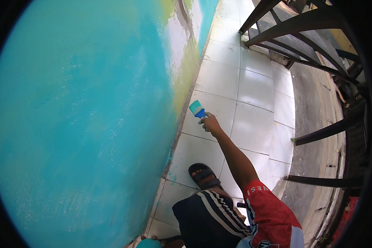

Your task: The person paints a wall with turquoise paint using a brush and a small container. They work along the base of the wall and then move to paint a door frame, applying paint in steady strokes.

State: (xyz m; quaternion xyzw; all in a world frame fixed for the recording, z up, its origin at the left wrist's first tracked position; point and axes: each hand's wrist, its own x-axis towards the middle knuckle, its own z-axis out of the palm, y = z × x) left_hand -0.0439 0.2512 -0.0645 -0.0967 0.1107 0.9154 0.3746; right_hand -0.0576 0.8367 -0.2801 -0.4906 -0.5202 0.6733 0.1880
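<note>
My right hand (210,124) is closed round the handle of a flat paintbrush (197,108), out over the tiled floor. The brush has a blue handle and ferrule, and its bristles are loaded with turquoise paint. Its tip points up and left, a short way off the wall (91,111), without touching it. That wall is painted mostly turquoise, with white and yellow-green patches near its far end. At the lower edge, something round and turquoise (149,243) is cut off by the frame. Small bits of skin show beside it; whether they include my left hand's fingers is unclear.
White floor tiles (252,128) run along the wall, with turquoise spots near its base. My sandalled foot (204,175) stands on them. To the right, dark railing bars (330,128) rise beside a lower grey concrete strip (312,153).
</note>
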